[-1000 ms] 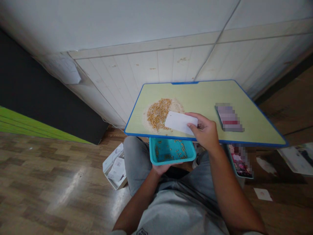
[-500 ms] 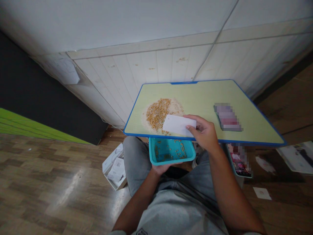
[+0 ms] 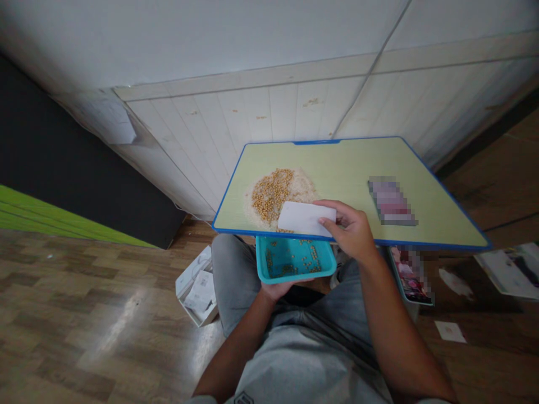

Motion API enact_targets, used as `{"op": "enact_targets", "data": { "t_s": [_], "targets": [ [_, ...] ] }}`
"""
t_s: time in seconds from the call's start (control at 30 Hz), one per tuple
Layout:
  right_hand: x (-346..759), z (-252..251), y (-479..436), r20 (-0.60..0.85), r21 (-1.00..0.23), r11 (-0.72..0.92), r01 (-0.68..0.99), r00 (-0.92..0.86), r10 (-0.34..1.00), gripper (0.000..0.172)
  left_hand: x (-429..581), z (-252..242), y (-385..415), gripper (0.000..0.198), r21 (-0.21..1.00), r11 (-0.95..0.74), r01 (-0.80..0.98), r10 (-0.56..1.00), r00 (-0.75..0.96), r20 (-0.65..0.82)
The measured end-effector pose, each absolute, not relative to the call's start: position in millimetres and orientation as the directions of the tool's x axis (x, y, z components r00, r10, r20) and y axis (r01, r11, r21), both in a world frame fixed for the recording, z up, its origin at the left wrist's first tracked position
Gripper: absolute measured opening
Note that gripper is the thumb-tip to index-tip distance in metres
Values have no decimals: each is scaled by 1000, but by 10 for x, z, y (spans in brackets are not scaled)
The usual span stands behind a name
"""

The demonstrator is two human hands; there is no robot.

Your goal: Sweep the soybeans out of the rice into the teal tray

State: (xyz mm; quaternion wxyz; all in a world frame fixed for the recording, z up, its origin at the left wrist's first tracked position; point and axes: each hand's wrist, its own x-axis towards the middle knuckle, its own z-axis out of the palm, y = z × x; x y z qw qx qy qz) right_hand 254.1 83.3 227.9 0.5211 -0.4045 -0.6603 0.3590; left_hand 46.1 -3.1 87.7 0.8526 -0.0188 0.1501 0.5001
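Note:
My right hand (image 3: 351, 227) pinches a white flat scraper card (image 3: 301, 217) by its right end, thumb on top. The card leans over the near part of a pile of soybeans (image 3: 269, 196), close to the table's front edge. Pale rice-like grains (image 3: 302, 185) lie around and to the right of the beans. Below that edge my left hand (image 3: 278, 289) grips a turquoise plastic tray (image 3: 297, 278) from underneath; most of its fingers are hidden. Several loose soybeans lie scattered inside the tray.
The pale green folding table (image 3: 345, 163) has a blue rim and stands against a white panelled wall (image 3: 252, 112). On its right side lies a pixelated flat item (image 3: 391, 201). An open white box (image 3: 197, 289) sits on the wooden floor at the left.
My right hand has drawn the card slightly toward the table's front edge. A few soybeans have shifted with it. The left hand and tray have stayed in place.

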Motion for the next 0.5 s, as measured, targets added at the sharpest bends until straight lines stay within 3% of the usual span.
{"op": "enact_targets", "data": {
  "t_s": [0.5],
  "targets": [
    [2530,2281,827,421,-877,438,197,-126,899,34,472,923,-29,93,309,499,-810,866,452,-214]
  ]
}}
